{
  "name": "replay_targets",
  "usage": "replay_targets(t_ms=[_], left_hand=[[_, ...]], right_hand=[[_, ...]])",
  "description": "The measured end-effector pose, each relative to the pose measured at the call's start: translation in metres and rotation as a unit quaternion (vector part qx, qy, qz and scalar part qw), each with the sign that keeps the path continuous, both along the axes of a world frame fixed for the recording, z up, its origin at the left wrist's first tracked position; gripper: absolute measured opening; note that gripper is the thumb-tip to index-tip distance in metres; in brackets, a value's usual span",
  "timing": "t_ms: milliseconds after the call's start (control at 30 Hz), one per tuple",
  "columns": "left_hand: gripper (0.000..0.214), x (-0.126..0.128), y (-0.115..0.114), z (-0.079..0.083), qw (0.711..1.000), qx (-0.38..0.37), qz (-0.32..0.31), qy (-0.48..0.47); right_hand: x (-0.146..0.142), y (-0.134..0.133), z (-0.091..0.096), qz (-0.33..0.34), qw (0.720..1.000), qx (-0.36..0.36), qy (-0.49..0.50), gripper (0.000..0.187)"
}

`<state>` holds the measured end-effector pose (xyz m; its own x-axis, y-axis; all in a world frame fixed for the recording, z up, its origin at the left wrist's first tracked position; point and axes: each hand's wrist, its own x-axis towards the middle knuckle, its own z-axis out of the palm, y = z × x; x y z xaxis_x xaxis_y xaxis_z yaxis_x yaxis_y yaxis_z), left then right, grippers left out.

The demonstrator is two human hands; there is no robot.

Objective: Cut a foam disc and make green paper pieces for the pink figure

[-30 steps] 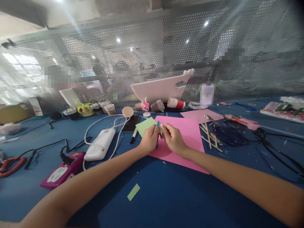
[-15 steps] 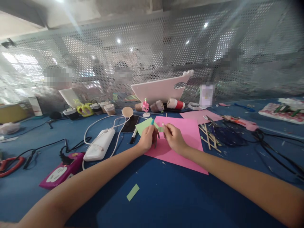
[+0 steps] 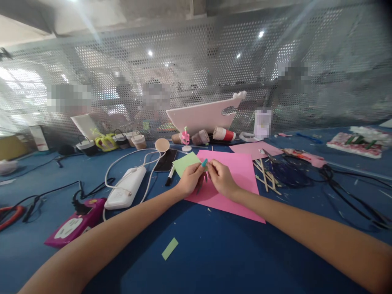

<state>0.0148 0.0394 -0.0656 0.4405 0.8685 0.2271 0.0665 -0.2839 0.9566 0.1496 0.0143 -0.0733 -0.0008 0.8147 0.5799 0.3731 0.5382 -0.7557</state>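
Observation:
My left hand [image 3: 190, 179] and my right hand [image 3: 224, 179] meet fingertip to fingertip above a bright pink sheet of paper [image 3: 239, 200]. Both are closed in a pinch around a small piece of green paper [image 3: 206, 168], mostly covered by the fingers. A turquoise tip [image 3: 204, 162] shows at the end of my left thumb. Dark narrow shapes hang under the left fingers, too blurred to name. Behind my left hand lies a larger green sheet [image 3: 185, 162], its corner over the pink one. A green paper strip [image 3: 170, 248] lies nearer me on the blue table.
Left stand a white power bank [image 3: 125, 190] with cables, a phone [image 3: 165, 160], a marker [image 3: 170, 176] and a magenta packet [image 3: 76, 222]. Right are wooden sticks [image 3: 266, 175], scissors [image 3: 269, 156] and a glue gun [image 3: 306, 157]. Paper cups [image 3: 223, 134] lie behind.
My hands have come together, and the green piece that showed between them is now mostly hidden by fingers. The whole view has shifted slightly, moving the table things a little left.

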Motion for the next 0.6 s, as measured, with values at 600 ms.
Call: replay_targets(t_ms=[600], left_hand=[[0.039, -0.002, 0.003, 0.0, 0.984, 0.082, 0.153, 0.038]], right_hand=[[0.027, 0.007, 0.034, -0.176, 0.961, -0.082, -0.196, 0.015]])
